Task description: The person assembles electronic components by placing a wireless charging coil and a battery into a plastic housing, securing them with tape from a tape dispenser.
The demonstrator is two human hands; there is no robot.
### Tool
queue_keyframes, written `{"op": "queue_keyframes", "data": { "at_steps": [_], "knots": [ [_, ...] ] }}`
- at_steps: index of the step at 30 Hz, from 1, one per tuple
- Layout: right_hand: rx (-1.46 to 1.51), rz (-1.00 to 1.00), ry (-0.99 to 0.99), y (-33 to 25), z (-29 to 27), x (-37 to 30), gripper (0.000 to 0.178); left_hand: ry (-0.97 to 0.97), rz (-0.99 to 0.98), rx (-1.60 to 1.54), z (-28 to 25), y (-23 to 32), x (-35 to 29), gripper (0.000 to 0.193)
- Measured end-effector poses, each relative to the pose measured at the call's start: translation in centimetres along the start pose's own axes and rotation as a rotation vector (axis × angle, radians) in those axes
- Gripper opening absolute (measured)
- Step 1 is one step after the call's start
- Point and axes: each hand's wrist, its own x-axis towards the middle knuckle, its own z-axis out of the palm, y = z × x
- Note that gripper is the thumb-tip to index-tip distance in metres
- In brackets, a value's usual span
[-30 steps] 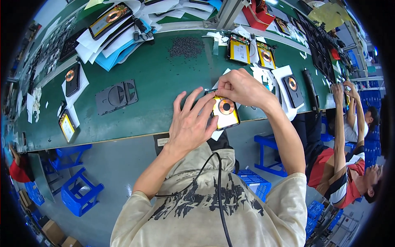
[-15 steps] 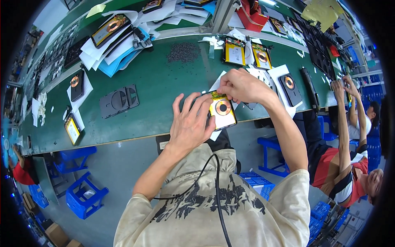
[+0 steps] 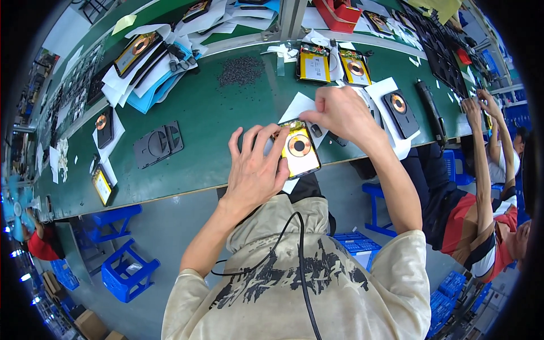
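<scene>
An opened power bank point(image 3: 309, 160) lies near the table's front edge, its round copper coil facing up on a white and yellow inside. My left hand point(image 3: 255, 164) holds it along the left side, fingers bent over the board end and thumb by the lower left edge. At its top right corner is my right hand point(image 3: 343, 116), closed with the fingers curled in. The thumb tip is close to the board edge; whatever the fingers pinch, if anything, is hidden. A small dark piece point(image 3: 316, 130) sits on white paper just right of the power bank.
A dark grey casing point(image 3: 158, 144) lies to the left, a heap of tiny black parts point(image 3: 241, 71) farther back. Two opened units point(image 3: 313, 66) stand behind my right hand. Right are a dark unit on paper point(image 3: 401, 113) and a black electric screwdriver point(image 3: 432, 116). A co-worker point(image 3: 481, 221) works at right.
My right hand has shifted a little to the right, off the power bank's board, uncovering its top right corner. My left hand keeps its hold. The whole view has turned slightly.
</scene>
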Motion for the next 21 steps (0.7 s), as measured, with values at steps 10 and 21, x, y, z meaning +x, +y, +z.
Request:
{"op": "queue_keyframes", "data": {
  "at_steps": [10,21],
  "knots": [
    [0.612,0.194,0.245,-0.3,4.9,-11.7,0.022,-0.247,0.107,-0.021,-1.8,-0.5,3.7,0.056],
    [1.787,0.352,0.147,-4.1,12.8,-14.1,0.028,-0.417,0.212,-0.157,-4.3,-0.5,2.1,0.083]
  ]
}}
